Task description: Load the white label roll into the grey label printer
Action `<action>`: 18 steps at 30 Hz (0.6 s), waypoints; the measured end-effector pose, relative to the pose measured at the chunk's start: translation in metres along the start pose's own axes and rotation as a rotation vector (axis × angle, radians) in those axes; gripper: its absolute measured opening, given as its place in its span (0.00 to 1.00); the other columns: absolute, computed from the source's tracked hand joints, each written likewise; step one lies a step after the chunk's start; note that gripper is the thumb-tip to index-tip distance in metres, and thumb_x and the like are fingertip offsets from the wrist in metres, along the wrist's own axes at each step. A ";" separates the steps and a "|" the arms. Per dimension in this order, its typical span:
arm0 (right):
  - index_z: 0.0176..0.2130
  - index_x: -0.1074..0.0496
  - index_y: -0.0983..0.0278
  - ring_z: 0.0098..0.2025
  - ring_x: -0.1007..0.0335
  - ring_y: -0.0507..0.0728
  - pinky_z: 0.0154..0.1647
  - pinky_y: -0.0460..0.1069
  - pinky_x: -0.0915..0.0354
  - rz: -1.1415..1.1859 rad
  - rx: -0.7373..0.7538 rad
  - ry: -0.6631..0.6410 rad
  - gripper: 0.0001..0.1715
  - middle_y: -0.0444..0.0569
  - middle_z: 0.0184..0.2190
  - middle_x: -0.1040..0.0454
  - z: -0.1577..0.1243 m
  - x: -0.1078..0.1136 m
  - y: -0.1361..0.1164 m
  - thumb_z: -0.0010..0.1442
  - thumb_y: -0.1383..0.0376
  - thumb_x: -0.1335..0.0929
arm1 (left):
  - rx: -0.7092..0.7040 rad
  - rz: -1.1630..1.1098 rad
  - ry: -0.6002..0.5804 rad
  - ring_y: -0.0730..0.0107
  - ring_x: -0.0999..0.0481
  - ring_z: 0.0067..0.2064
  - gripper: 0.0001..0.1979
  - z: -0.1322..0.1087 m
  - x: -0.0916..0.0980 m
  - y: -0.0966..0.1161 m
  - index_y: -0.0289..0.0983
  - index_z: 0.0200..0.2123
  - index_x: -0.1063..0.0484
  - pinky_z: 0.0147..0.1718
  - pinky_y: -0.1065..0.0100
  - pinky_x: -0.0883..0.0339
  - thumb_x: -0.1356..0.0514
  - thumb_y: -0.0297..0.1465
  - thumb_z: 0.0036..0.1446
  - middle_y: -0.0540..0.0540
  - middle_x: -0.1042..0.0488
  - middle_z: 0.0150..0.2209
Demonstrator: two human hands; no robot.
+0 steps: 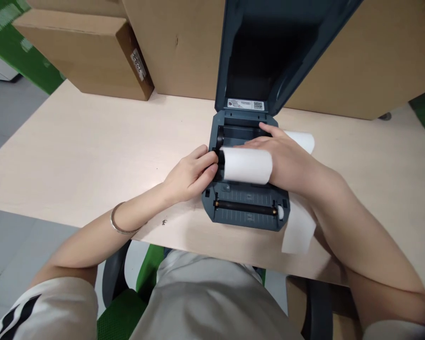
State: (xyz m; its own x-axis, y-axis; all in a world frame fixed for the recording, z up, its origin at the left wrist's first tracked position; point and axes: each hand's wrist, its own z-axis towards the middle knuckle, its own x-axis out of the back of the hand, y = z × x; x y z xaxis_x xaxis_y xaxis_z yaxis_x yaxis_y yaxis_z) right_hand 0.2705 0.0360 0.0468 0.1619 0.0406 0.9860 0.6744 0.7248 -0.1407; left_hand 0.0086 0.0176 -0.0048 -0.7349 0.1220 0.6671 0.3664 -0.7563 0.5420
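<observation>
A dark blue-grey label printer (212,208) lies on the table with its lid (221,71) raised. Across its inside curls a strip of white paper (248,165), in front of my right hand (286,156). That hand reaches in from the right, fingers stretched and apart; some fingertips are hidden by the paper and inside the compartment. At the left inner wall, my left hand (194,174) is closed, with its fingertips against a dark part I cannot make out. A black roller (246,207) with a white gear (280,212) lies near the front edge.
More white paper shows beyond my right wrist (301,140) and hangs near the table's front edge (297,231). Cardboard boxes (74,52) stand along the back of the table (92,156). Below are a green chair (123,314) and an open carton (347,326).
</observation>
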 end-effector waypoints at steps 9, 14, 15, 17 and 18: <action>0.57 0.20 0.59 0.40 0.22 0.63 0.78 0.74 0.43 0.062 -0.076 0.006 0.27 0.51 0.36 0.21 0.003 -0.001 0.000 0.65 0.68 0.38 | -0.035 0.000 0.021 0.65 0.32 0.34 0.12 -0.001 -0.001 -0.001 0.42 0.37 0.38 0.35 0.63 0.32 0.52 0.33 0.78 0.50 0.38 0.34; 0.61 0.22 0.63 0.57 0.20 0.69 0.83 0.75 0.53 0.100 -0.154 -0.047 0.29 0.55 0.51 0.18 0.005 0.004 -0.005 0.63 0.69 0.35 | -0.050 0.005 0.033 0.66 0.33 0.34 0.11 -0.001 -0.001 0.000 0.42 0.37 0.38 0.34 0.64 0.33 0.51 0.32 0.77 0.50 0.38 0.34; 0.60 0.22 0.66 0.59 0.21 0.70 0.82 0.75 0.52 0.096 -0.166 -0.052 0.28 0.57 0.55 0.19 0.006 0.005 -0.006 0.63 0.68 0.35 | -0.050 0.009 0.031 0.66 0.33 0.34 0.11 -0.001 -0.001 0.000 0.41 0.38 0.38 0.33 0.64 0.34 0.51 0.32 0.77 0.50 0.38 0.34; 0.59 0.21 0.67 0.59 0.20 0.70 0.80 0.75 0.48 0.091 -0.166 -0.060 0.27 0.58 0.56 0.19 0.007 0.006 -0.006 0.63 0.68 0.35 | -0.051 0.017 0.031 0.66 0.33 0.33 0.11 -0.001 0.000 0.000 0.41 0.38 0.38 0.32 0.65 0.34 0.51 0.31 0.77 0.50 0.38 0.34; 0.56 0.20 0.66 0.57 0.19 0.69 0.80 0.75 0.47 0.090 -0.158 -0.063 0.25 0.56 0.53 0.17 0.007 0.006 -0.006 0.63 0.68 0.36 | -0.051 0.022 0.031 0.66 0.34 0.33 0.10 -0.001 0.000 0.000 0.41 0.38 0.37 0.32 0.65 0.35 0.51 0.31 0.77 0.50 0.38 0.34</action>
State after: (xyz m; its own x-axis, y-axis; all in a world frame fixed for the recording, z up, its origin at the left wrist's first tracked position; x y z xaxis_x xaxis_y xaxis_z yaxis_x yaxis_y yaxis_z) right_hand 0.2619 0.0366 0.0541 0.1843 0.1466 0.9719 0.7646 0.5999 -0.2355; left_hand 0.0081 0.0171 -0.0056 -0.7443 0.0859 0.6623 0.3535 -0.7906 0.4999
